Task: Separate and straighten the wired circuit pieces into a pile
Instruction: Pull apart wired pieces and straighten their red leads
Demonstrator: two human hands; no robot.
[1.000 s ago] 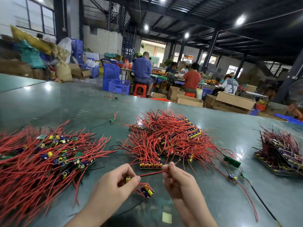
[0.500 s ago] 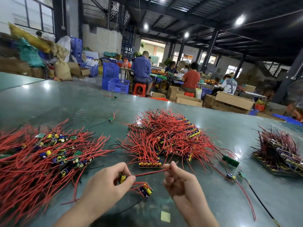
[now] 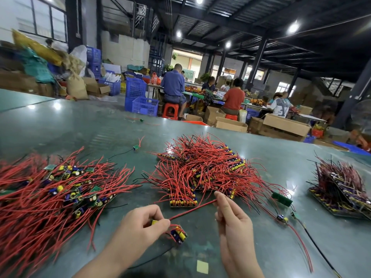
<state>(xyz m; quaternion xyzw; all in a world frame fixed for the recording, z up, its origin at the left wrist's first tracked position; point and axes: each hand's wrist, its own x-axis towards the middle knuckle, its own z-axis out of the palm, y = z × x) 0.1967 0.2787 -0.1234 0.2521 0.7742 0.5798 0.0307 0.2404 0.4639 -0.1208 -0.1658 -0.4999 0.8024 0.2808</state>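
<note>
- The left hand [image 3: 144, 223] pinches a small circuit piece [image 3: 155, 222] with a yellow part; its grip is clamped on this piece, low over the tabletop [image 3: 261, 247].
- One red wire [image 3: 192, 209] goes from this piece up and to the right, almost straight, to the right hand [image 3: 232, 221].
- The right fingers [image 3: 221, 200] are nearly straight and close together around the end of the wire; it seems they pinch it, but the contact is hidden.
- A second small circuit piece [image 3: 178, 234] hangs or lies just under the left hand.
- A loose heap of red-wired pieces [image 3: 50, 195] lies on the left.
- A tangled heap [image 3: 204, 169] lies in the middle, behind the hands.
- A darker stack [image 3: 345, 189] lies well apart at the right.
</note>
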